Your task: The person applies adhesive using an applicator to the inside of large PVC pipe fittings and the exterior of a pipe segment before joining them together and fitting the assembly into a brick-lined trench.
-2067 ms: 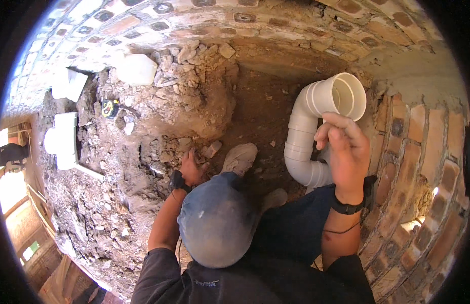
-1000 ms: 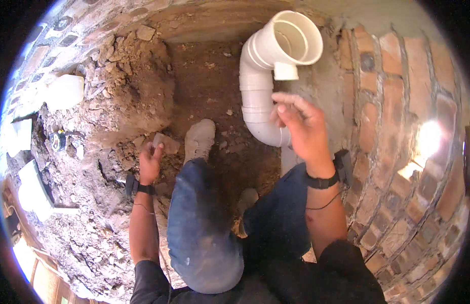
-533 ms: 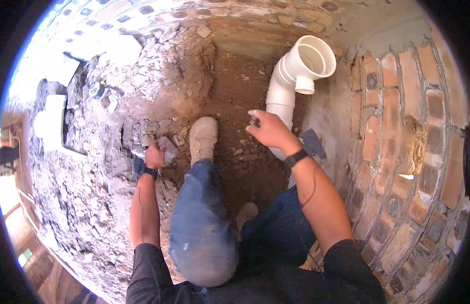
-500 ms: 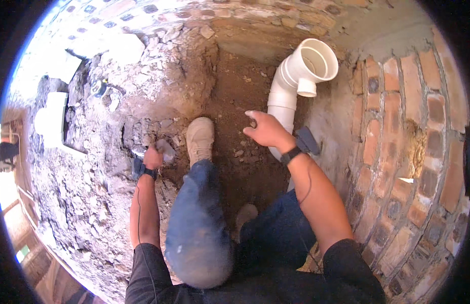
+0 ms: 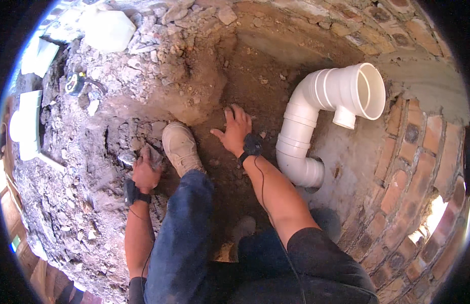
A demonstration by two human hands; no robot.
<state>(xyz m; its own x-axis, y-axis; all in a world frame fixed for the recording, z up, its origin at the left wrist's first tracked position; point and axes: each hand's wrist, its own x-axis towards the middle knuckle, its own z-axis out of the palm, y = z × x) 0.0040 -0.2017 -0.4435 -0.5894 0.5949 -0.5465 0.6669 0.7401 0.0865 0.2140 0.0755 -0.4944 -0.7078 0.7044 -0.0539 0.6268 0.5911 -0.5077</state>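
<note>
- Right hand (image 5: 235, 129): fingers spread, palm down, resting flat on the reddish-brown packed soil floor (image 5: 255, 76) of the pit; it grips nothing. A black wrist strap sits just behind it.
- Left hand (image 5: 145, 172): curled around a small grey flat piece of stone (image 5: 153, 154), pressed against the rubble at the pit's edge, beside the beige work boot (image 5: 180, 147). A black strap sits on this wrist too.
- White plastic elbow drain pipe (image 5: 321, 111): stands just right of the right hand, not touched by it. Its lower end enters the grey rendered wall base; its wide open mouth faces up and to the right.
- Curved red brick wall (image 5: 412, 167): encloses the pit on the right, behind the pipe.
- Grey-brown broken rubble bank (image 5: 118, 86): forms the left side; a small yellow and black object (image 5: 75, 83) lies on it, too small to identify.
- Person's legs in dark blue trousers fill the lower centre.
</note>
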